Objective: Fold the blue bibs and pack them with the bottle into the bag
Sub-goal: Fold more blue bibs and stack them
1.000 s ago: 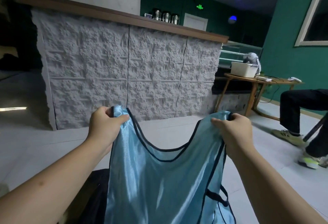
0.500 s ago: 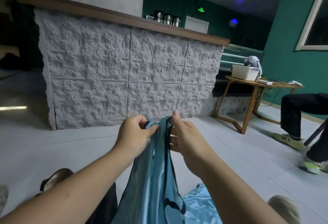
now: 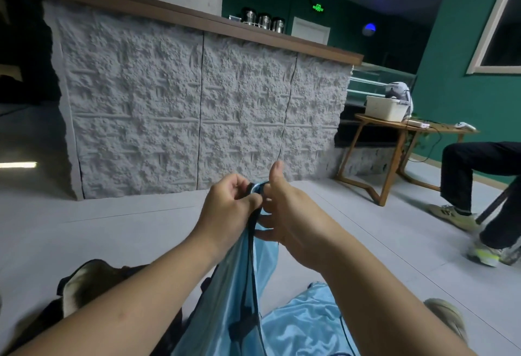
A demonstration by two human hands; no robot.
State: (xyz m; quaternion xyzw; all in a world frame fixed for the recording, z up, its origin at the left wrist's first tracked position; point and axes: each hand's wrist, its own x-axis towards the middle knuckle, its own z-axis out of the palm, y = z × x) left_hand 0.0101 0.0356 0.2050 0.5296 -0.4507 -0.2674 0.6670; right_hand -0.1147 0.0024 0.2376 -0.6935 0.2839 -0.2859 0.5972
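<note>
Left hand [image 3: 225, 209]: pinches shiny light-blue fabric bib [image 3: 239, 285], frame centre.
Right hand [image 3: 284, 214]: thumb up, fingers loosely extended beside bib straps.

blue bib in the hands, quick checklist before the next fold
1. Left hand grips the bib's top: ok.
2. Both shoulder straps gathered together at the top: ok, as far as visible.
3. Right hand grip: not ok, thumb up, fingers loose beside the straps.
4. Blue bib hangs doubled below the hands: ok.
5. Second bib lies crumpled on the floor, not yet folded: not ok.
6. Bottle and bag within reach: cannot tell, neither clearly seen.
</note>
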